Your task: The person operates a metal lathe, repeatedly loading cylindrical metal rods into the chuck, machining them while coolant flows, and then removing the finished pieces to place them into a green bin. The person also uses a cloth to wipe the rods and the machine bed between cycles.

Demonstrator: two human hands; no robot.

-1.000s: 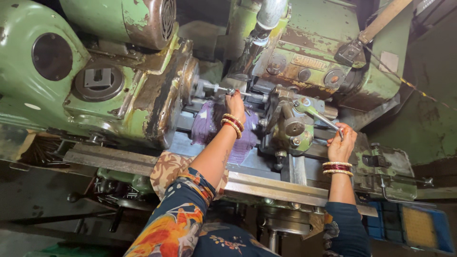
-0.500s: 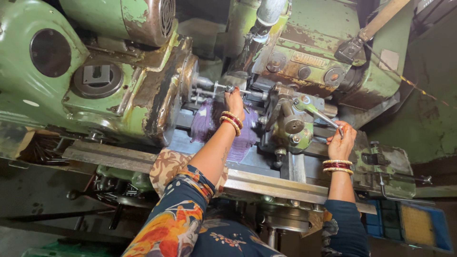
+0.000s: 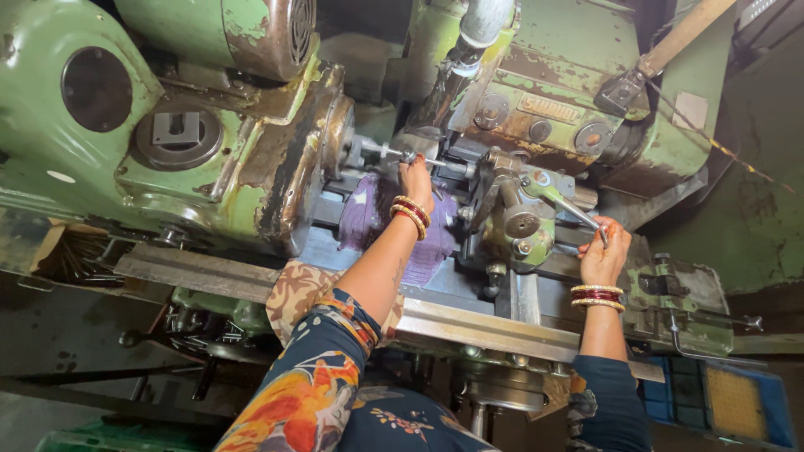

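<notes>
Hands were busy at a big old green machine (image 3: 126,159) with chipped paint. The left hand (image 3: 416,177) reached in to the middle, where a thin metal rod (image 3: 394,152) stuck out from the round spinning end of the machine. Its fingers were curled close around the rod or a small part on it, but I could not tell just how tight the pinch was. A purple cloth (image 3: 368,222) lay right under that hand, on the flat bed of the machine. The right hand (image 3: 605,251) was wrapped around a thin silver lever (image 3: 574,207) beside a round green knob part (image 3: 521,226), near the right end of the bed. To do this well, I think the left hand had to keep the small part straight in line with the rod and stay clear of anything that turns. The right hand had to pull the lever slowly and evenly. Bangles (image 3: 410,213) and loose sleeves (image 3: 318,368) looked close to moving parts, so they needed care.
</notes>
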